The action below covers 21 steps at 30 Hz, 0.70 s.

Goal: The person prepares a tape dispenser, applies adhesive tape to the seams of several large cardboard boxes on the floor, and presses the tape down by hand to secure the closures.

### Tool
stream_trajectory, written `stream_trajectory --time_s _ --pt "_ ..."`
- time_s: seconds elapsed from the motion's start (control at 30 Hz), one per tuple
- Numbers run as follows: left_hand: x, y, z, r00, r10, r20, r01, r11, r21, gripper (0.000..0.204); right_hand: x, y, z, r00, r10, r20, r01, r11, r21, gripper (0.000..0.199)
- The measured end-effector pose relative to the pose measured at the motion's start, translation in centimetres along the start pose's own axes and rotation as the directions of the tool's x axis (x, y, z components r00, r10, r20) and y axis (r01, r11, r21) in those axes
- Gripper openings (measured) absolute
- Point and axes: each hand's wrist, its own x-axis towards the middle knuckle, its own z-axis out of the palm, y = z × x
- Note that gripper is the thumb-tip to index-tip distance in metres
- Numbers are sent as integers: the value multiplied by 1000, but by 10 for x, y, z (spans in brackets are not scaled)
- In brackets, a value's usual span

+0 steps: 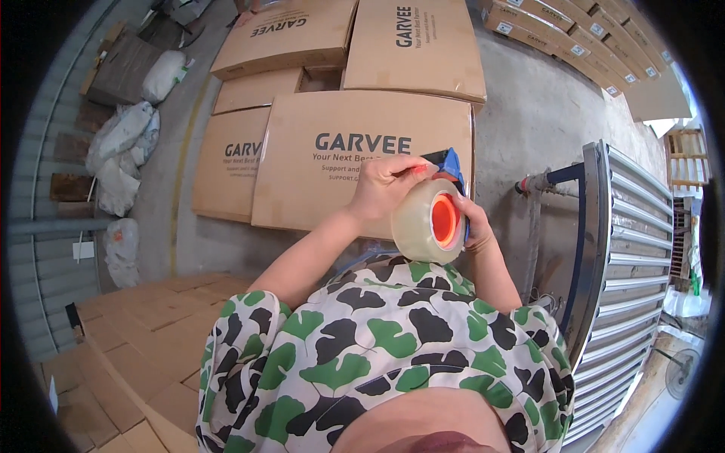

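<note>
A tape dispenser (pixel 451 162) with a blue body is held up in front of my chest. It carries a thick roll of clear tape (pixel 408 224) on an orange-red hub. My right hand (pixel 474 225) is wrapped round the dispenser on the right side, its fingers partly hidden behind the roll. My left hand (pixel 387 186) is closed at the dispenser's upper end, thumb and fingers pinched near the blue head; whatever lies between the fingertips is too small to make out. Just beyond both hands lies a large cardboard box (pixel 302 189), flat side up.
More large cardboard boxes (pixel 415 53) lie behind it, with a stack of cartons (pixel 581 38) at the far right. A metal roller conveyor (pixel 630 241) stands close on my right. Plastic bags (pixel 124 151) lie along the left wall, and flat cardboard (pixel 143 325) sits at the near left.
</note>
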Motion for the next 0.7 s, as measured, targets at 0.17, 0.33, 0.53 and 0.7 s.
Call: stream_trajectory --time_s 0.17,0.33,0.53,0.7 --pt "3 -2 1 987 71 -142 -51 989 137 9 -6 15 9 999 -22 -43 24 998 49 68" --pt "-1 7 -3 978 158 -138 -134 976 174 9 -3 19 13 993 -41 -115 41 999 -10 75" --pt "16 39 -36 994 97 -46 -84 971 222 9 -7 24 15 1000 -22 -6 22 1000 21 74" --pt "32 47 -24 985 -112 130 103 992 75 13 -10 14 15 999 -15 48 12 998 59 75"
